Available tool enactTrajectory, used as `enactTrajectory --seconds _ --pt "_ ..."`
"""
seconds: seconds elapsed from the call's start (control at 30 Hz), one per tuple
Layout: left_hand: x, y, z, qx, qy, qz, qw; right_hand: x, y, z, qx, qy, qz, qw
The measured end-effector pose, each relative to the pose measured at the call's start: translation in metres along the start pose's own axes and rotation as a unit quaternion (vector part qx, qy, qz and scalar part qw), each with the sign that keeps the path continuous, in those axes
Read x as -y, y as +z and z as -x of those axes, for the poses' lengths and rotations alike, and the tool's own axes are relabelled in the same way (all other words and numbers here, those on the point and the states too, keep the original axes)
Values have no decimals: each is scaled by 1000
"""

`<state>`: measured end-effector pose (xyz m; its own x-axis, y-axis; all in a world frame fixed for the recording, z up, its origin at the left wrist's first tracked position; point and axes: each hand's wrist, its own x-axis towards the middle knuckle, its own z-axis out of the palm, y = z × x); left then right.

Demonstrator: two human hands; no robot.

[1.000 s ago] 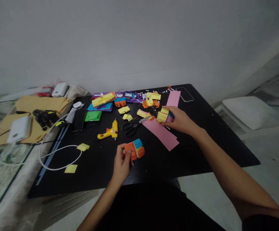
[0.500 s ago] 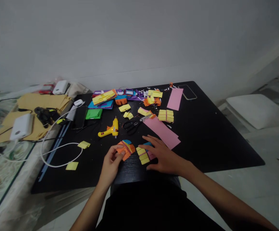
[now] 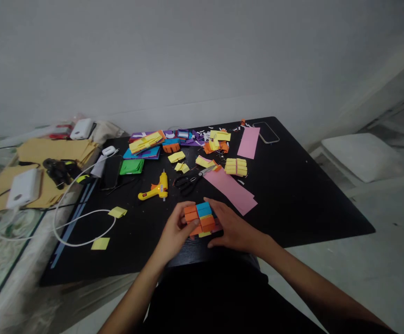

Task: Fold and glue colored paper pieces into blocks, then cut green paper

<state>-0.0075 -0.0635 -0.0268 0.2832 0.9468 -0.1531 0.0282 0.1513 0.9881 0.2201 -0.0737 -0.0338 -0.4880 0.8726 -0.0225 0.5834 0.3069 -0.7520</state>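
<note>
My left hand (image 3: 174, 232) is closed on an orange and blue folded-paper block (image 3: 207, 223), thumb on its near side. The block sits over a yellow folded-paper block (image 3: 205, 234), of which only a small strip shows at the near edge. My right hand (image 3: 238, 227) is curved around the right side of the lower block, with its thumb near the front and its fingers behind. Its inner side is hidden. Beyond the hands are a yellow glue gun (image 3: 156, 188), black-handled scissors (image 3: 188, 183) and pink paper strips (image 3: 231, 188).
A banded yellow paper bundle (image 3: 235, 167) lies behind the pink strips. Green paper (image 3: 132, 166), coloured stacks (image 3: 148, 143) and scraps line the back. A white cable (image 3: 83, 214) loops at left near yellow slips (image 3: 100, 243). A phone case (image 3: 267, 133) lies at back right.
My left hand has moved right, bringing the orange and blue block over the yellow one. My right hand has drawn in around the side. The view has shifted slightly.
</note>
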Motion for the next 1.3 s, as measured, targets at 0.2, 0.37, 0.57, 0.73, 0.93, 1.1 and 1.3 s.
enactTrajectory --seconds 0.2,0.37,0.57,0.73,0.93,1.1,1.3 --pt "20 5 -4 -26 93 -290 952 -9 -14 12 -10 32 -24 999" --pt "23 13 -1 -39 168 -398 901 -1 -7 10 25 24 15 999" --pt "19 15 4 -30 220 -450 865 -11 -52 -6 -66 14 3 998" --pt "29 15 7 44 239 -448 861 -59 -137 -45 -285 196 61 936" --pt "38 21 9 40 213 -403 889 -66 -140 -76 -291 193 82 933" --pt "35 22 10 24 205 -393 896 -25 -61 -67 -214 -10 43 976" --pt "35 22 13 1 230 -403 886 -5 -5 -44 -101 -43 -11 994"
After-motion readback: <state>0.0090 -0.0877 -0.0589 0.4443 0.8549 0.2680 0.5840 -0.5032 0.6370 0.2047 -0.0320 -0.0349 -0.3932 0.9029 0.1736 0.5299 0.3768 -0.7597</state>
